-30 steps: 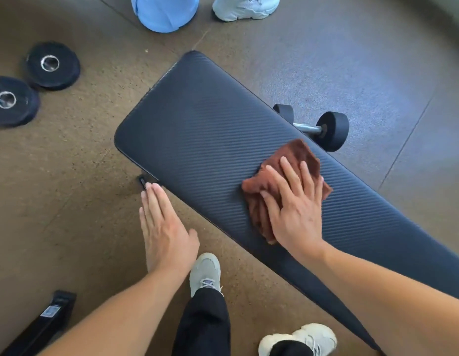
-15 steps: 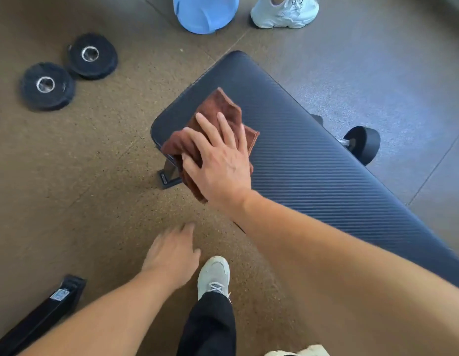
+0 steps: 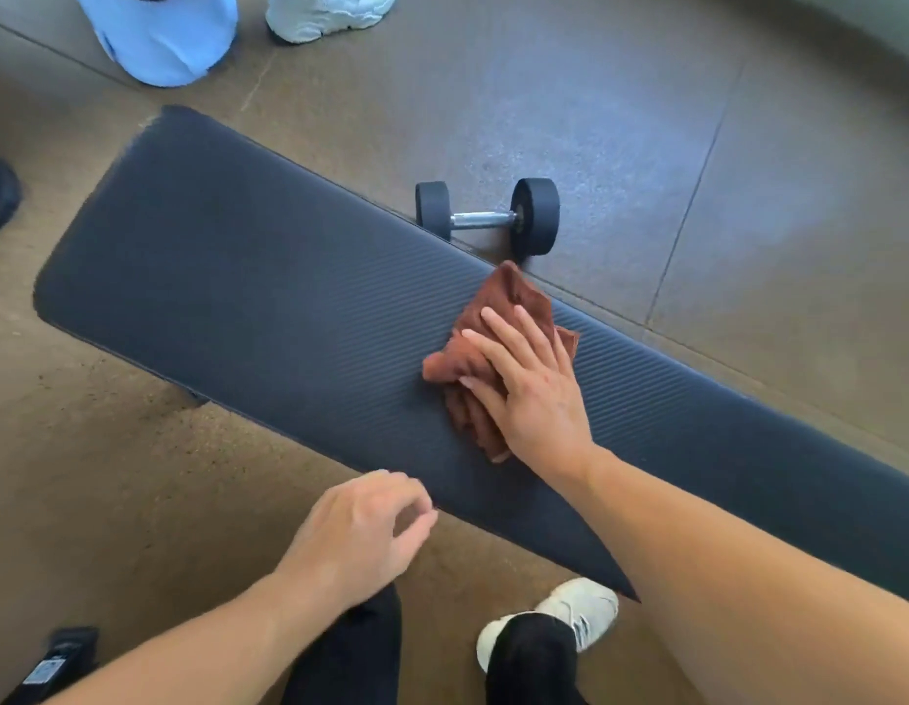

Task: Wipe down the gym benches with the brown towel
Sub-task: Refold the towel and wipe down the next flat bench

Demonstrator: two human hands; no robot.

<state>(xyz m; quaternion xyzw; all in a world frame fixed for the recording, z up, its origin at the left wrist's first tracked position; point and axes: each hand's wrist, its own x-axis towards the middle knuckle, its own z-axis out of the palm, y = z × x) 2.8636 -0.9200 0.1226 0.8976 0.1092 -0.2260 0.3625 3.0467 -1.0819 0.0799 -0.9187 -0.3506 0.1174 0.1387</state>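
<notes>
A long black ribbed gym bench (image 3: 269,297) runs from the upper left to the lower right. The crumpled brown towel (image 3: 498,307) lies on the pad near its far edge, about midway along. My right hand (image 3: 528,389) presses flat on the towel with straight, spread fingers. My left hand (image 3: 355,536) hovers in the air just off the bench's near edge, fingers loosely curled, holding nothing.
A black dumbbell (image 3: 485,218) lies on the brown floor just behind the bench. Another person's white shoe (image 3: 325,12) and light blue trouser leg (image 3: 162,33) are at the top. A black bench foot (image 3: 55,664) sits at the bottom left.
My right hand has swept the towel from the bench's left end back toward the middle. My left hand has risen closer to the bench's near edge.
</notes>
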